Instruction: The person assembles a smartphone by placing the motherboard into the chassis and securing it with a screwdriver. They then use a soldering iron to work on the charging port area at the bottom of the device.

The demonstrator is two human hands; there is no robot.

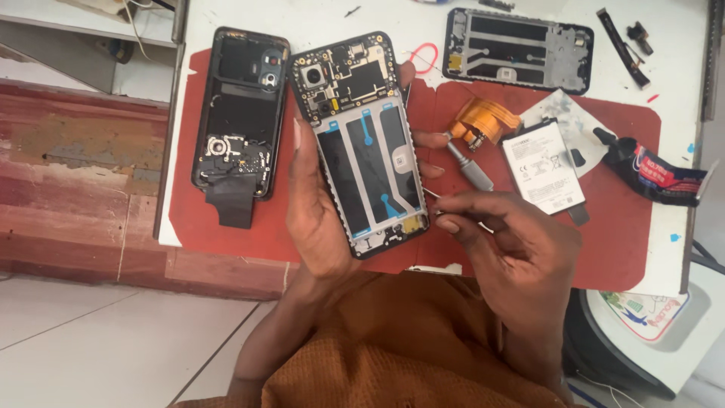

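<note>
My left hand [321,219] grips an opened phone [361,143] from below, its back off so the circuit board, camera module and empty battery bay with blue pull tabs show. My right hand [506,249] is pinched shut on a thin metal tool, probably tweezers [432,193], whose tip points at the phone's lower right edge. Both hands hover above a red work mat [604,249] on a white table.
A black back cover with a flex cable [240,113] lies left of the phone. Another phone frame [518,50] lies at the back. A white battery [544,166], a screwdriver [468,165], an orange tape roll [487,117] and a black glue tube [653,172] lie to the right.
</note>
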